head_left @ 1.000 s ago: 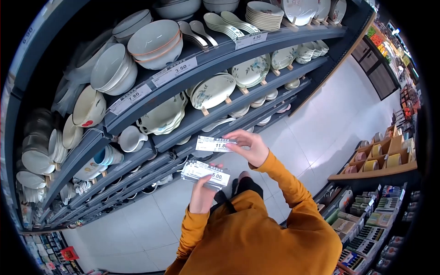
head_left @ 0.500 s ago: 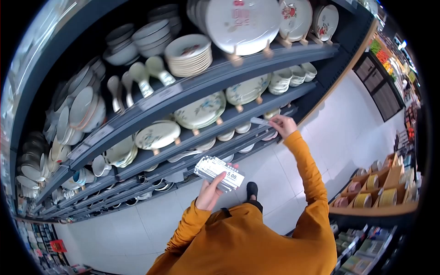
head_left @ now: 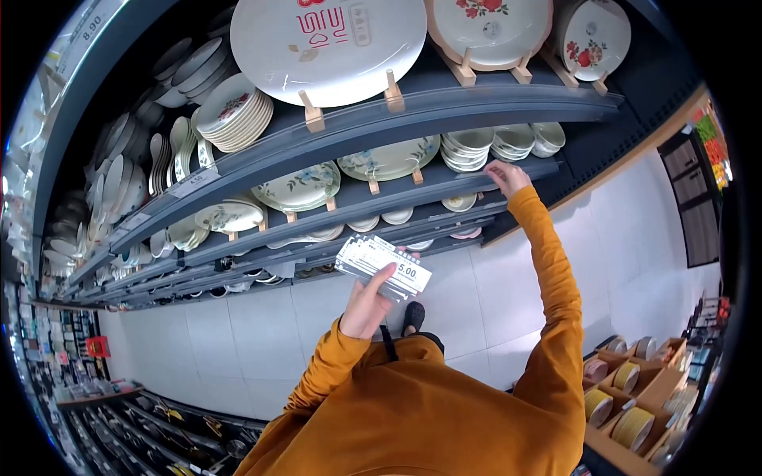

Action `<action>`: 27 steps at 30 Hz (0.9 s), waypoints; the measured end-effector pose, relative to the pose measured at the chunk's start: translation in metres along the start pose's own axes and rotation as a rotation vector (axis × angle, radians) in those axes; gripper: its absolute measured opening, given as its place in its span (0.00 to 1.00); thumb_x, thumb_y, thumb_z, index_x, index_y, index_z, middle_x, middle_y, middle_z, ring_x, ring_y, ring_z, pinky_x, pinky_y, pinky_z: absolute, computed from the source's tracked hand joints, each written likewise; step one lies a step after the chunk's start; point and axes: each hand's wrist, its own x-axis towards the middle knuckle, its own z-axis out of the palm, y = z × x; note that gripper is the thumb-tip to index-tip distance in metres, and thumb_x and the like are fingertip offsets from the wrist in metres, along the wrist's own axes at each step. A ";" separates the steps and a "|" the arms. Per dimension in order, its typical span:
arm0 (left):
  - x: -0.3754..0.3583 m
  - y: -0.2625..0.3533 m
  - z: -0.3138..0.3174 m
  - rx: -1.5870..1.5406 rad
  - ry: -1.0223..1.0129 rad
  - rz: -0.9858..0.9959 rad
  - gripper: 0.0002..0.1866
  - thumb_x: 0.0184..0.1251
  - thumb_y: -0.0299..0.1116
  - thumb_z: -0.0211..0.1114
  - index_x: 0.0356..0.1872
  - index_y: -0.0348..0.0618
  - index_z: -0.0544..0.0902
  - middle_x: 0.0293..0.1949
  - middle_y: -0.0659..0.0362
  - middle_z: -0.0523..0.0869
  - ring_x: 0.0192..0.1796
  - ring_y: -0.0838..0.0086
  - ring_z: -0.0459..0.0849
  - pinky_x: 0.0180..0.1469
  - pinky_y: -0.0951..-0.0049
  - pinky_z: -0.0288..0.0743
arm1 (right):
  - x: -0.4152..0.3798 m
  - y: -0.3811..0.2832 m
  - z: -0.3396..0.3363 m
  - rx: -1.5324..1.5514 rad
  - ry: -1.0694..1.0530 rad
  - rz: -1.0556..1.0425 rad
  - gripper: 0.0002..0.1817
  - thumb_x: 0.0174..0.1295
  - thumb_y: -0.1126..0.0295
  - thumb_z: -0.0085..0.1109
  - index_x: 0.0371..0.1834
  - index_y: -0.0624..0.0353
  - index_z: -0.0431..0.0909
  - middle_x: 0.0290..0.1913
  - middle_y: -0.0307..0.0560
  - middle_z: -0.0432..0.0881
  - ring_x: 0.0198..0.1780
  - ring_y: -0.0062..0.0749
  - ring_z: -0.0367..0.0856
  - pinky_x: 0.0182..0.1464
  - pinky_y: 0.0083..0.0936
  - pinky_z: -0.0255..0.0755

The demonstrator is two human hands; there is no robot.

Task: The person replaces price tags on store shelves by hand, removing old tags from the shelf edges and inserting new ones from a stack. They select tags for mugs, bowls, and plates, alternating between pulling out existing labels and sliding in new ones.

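In my left hand point(head_left: 367, 305) is a fanned stack of white price labels point(head_left: 381, 266), the top one reading 5.00, with my thumb across it. My right hand point(head_left: 509, 178) is raised at the front edge of a dark shelf point(head_left: 524, 173), just below stacked white bowls point(head_left: 465, 148). Its fingers are bent together at the shelf lip, and I cannot make out what is between them. Left of the bowls, a floral oval plate point(head_left: 389, 159) leans on wooden stands.
The upper shelf holds a large white platter point(head_left: 329, 47), stacked bowls point(head_left: 234, 115) and ceramic spoons point(head_left: 182, 147). Below right stands a wooden bin point(head_left: 615, 401) with rolled yellow and pink items. Pale tiled floor point(head_left: 444, 278) runs along the shelving.
My right hand has moved up to the shelf edge under the bowls, and the pale strip it held no longer shows. The view has shifted closer to the right end of the shelves.
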 end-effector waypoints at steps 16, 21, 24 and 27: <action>0.015 0.005 0.037 -0.021 0.023 0.159 0.28 0.69 0.38 0.58 0.65 0.38 0.63 0.61 0.47 0.73 0.60 0.62 0.77 0.54 0.59 0.77 | 0.032 0.058 0.005 0.391 -0.303 0.007 0.08 0.64 0.70 0.60 0.43 0.58 0.81 0.33 0.35 0.81 0.26 0.16 0.73 0.31 0.16 0.71; 0.016 0.005 0.037 -0.034 0.005 0.187 0.26 0.72 0.36 0.55 0.66 0.37 0.63 0.61 0.48 0.74 0.60 0.64 0.78 0.56 0.60 0.78 | 0.030 0.046 -0.002 0.398 -0.255 -0.079 0.07 0.64 0.69 0.60 0.43 0.57 0.82 0.31 0.35 0.81 0.27 0.17 0.74 0.32 0.17 0.71; 0.016 0.006 0.038 -0.037 -0.003 0.188 0.25 0.72 0.36 0.55 0.65 0.37 0.63 0.61 0.48 0.75 0.59 0.64 0.78 0.56 0.60 0.78 | 0.030 0.038 -0.006 0.248 -0.311 -0.030 0.08 0.63 0.68 0.61 0.43 0.55 0.83 0.31 0.36 0.81 0.27 0.18 0.74 0.32 0.18 0.71; 0.015 0.008 0.040 -0.009 0.015 0.202 0.27 0.70 0.37 0.56 0.66 0.38 0.62 0.60 0.46 0.74 0.59 0.62 0.78 0.54 0.58 0.78 | 0.030 0.033 -0.004 0.171 -0.335 0.005 0.08 0.62 0.66 0.62 0.42 0.53 0.83 0.32 0.37 0.81 0.27 0.22 0.75 0.33 0.20 0.72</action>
